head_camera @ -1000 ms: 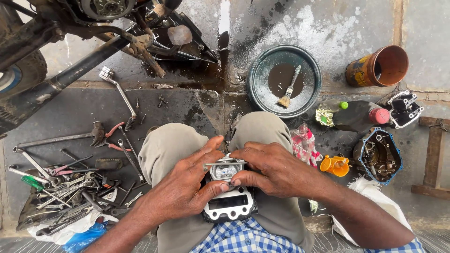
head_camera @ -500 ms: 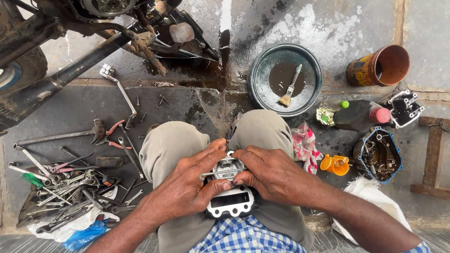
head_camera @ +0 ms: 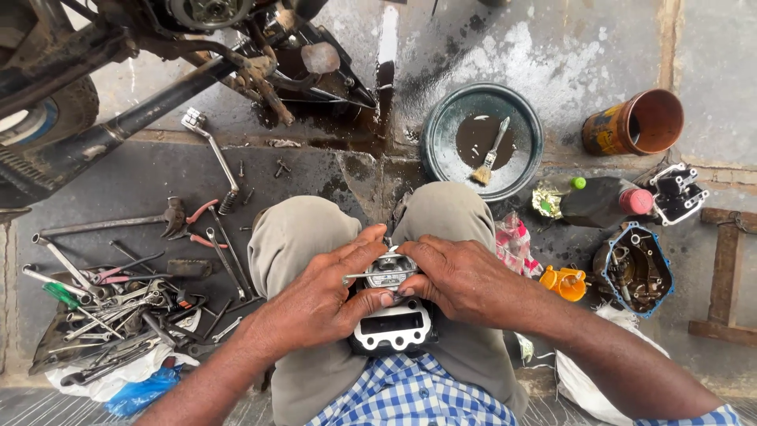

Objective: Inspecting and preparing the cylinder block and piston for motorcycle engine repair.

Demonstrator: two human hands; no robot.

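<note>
Between my knees I hold a small silver engine part [head_camera: 390, 270] on top of a dark metal cylinder block [head_camera: 392, 327] with a pale gasket face. My left hand [head_camera: 319, 300] wraps the part from the left, thumb pressed on its front. My right hand [head_camera: 457, 278] grips it from the right, fingertips on its upper edge. A thin metal pin sticks out to the left of the part, by my left fingers. The underside of the part is hidden by my hands.
Several spanners, pliers and screwdrivers [head_camera: 118, 300] lie on the left. A motorcycle frame [head_camera: 158, 71] stands at the top left. A round pan [head_camera: 441, 150] with dark oil and a brush [head_camera: 490, 154], an orange tin [head_camera: 635, 122], a dark bottle [head_camera: 599, 201] and an engine cover [head_camera: 635, 268] sit on the right.
My fingers have shifted slightly on the silver part, and both hands sit a little closer together. Nothing else has moved.
</note>
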